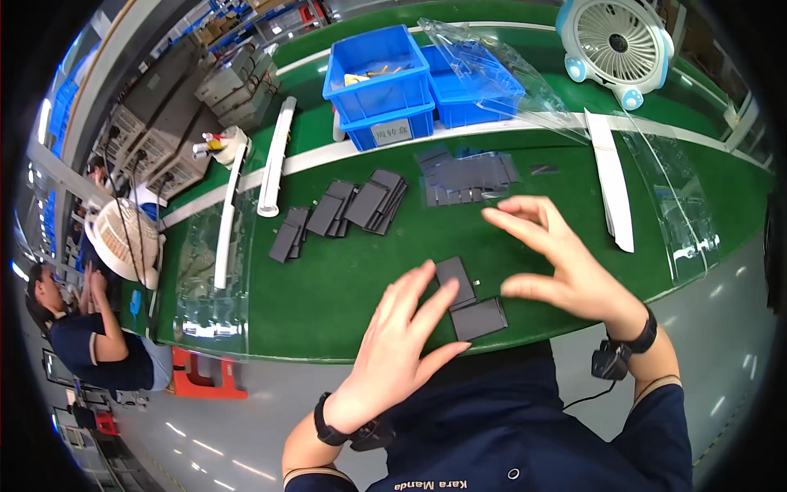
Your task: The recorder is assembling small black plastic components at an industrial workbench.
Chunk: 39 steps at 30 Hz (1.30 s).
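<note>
Two flat black rectangular pieces lie at the near edge of the green table: an upper one [460,283] and a lower one [479,319], which meet at an edge. My left hand [392,332] hovers at their left side, open with fingers spread. Its fingertips overlap the upper piece in view; I cannot tell whether they touch it. To the right, my right hand [567,261] is open, thumb apart from the fingers, holding nothing. A small pale bit [476,283] shows beside the upper piece. Farther off lie overlapping dark film sheets [469,175].
Stacked black pieces [375,202] lie at mid-left. Blue bins [379,78] stand behind, with clear plastic [525,82] draped over one. A fan [619,43] is at far right, a white strip [611,184] nearer. Another person [98,340] sits at left.
</note>
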Available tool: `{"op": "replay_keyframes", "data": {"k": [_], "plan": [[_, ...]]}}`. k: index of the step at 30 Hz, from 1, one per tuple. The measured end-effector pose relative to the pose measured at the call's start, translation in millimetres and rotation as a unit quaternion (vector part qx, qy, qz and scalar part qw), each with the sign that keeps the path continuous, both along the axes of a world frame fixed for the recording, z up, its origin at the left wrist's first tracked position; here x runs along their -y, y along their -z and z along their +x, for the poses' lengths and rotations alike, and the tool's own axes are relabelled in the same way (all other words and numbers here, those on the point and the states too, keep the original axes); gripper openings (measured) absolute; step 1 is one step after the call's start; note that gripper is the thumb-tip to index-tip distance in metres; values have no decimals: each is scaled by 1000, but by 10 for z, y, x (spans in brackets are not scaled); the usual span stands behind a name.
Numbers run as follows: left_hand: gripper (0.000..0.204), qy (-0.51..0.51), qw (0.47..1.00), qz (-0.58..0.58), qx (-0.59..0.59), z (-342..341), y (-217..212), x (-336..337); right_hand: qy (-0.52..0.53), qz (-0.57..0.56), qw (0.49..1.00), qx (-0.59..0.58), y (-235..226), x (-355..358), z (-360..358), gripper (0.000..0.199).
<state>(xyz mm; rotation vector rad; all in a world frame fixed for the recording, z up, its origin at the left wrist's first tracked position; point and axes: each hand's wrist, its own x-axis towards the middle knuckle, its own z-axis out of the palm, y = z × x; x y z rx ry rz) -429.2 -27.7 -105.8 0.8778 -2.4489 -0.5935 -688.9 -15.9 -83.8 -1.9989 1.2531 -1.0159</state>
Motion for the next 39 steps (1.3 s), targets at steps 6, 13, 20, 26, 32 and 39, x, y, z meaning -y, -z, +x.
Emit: {"op": "replay_keyframes", "data": {"k": [6, 13, 20, 26, 32, 39], "plan": [[81, 1, 998, 8, 64, -99, 89, 161, -57, -29, 995, -77, 266, -269, 58, 105], [74, -33, 997, 14, 69, -66, 113, 51, -107, -40, 991, -68, 380, -240, 124, 86], [65, -55, 996, 20, 73, -80, 45, 86, -97, -80, 980, -157, 376, -308, 121, 59], [60, -59, 995, 0, 86, -62, 71, 77, -101, -77, 980, -153, 393, -299, 121, 54], [58, -76, 994, 18, 71, -80, 67, 85, -160, -93, 952, -242, 288, -255, 135, 62], [61, -83, 994, 24, 60, -81, 98, 92, -130, -86, 969, -193, 405, -261, 118, 68]]}}
